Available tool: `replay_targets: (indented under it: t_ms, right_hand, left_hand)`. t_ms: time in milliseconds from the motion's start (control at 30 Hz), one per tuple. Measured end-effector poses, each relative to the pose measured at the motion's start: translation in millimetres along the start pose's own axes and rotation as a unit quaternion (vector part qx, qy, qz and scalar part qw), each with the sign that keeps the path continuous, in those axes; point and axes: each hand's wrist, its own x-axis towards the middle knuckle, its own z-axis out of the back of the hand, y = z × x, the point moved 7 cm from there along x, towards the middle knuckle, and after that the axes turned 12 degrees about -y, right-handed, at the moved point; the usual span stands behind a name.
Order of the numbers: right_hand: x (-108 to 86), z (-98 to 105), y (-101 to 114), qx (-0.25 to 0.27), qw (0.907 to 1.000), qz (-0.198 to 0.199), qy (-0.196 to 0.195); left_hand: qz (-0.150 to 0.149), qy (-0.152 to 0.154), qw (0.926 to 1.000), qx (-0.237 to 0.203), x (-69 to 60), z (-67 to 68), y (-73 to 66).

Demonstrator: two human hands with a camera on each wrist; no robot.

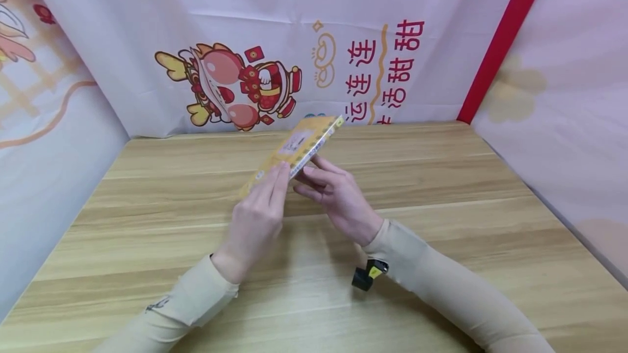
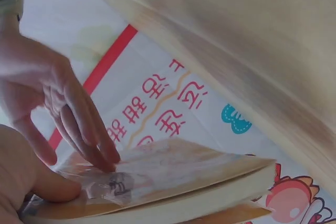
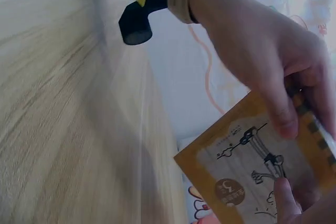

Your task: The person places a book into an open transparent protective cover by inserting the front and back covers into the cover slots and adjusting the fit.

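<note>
A book (image 1: 299,143) with a yellow-orange cover is tilted above the wooden table. My left hand (image 1: 257,214) grips it along the spine side, its thumb on one cover and its fingers on the other. Line drawings and a round brown mark show on the cover (image 3: 226,166) in the right wrist view. Fairly straight fingers of my right hand (image 1: 343,195) touch the underside near the spine. In the left wrist view, the right hand (image 2: 47,82) lays its fingertips on the glossy cover, and the page edges (image 2: 189,203) show below.
The wood-grain table (image 1: 417,178) spreads around both hands. Behind it hangs a white cloth (image 1: 275,10) with a red border, a cartoon figure and red characters. A small black camera (image 1: 364,277) is strapped at the right wrist.
</note>
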Motion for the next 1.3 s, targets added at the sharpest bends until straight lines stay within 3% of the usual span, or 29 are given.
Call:
replay_targets:
  t_ms: [300, 500, 767, 1000, 1300]
  right_hand:
    - [9.5, 10, 1, -0.031, 0.9991, 0.018, -0.023]
    - [19.6, 23, -2, -0.05, 0.9965, 0.013, -0.065]
    - [29.8, 34, -7, -0.055, 0.9918, -0.027, -0.112]
    - [32.0, 37, -8, -0.039, 0.9939, -0.039, -0.096]
    - [32.5, 31, -6, -0.009, 0.9971, -0.041, -0.063]
  left_hand:
    - [0.014, -0.042, 0.9969, -0.065, 5.2, 9.3, 3.5]
    - [0.052, -0.085, 0.9872, -0.124, 6.5, 10.9, 8.5]
    - [0.08, -0.098, 0.9765, -0.174, 8.1, 13.0, 9.3]
    - [0.107, -0.096, 0.9674, -0.208, 8.6, 12.9, 11.3]
    - [0.143, -0.116, 0.9496, -0.253, 8.6, 12.7, 17.5]
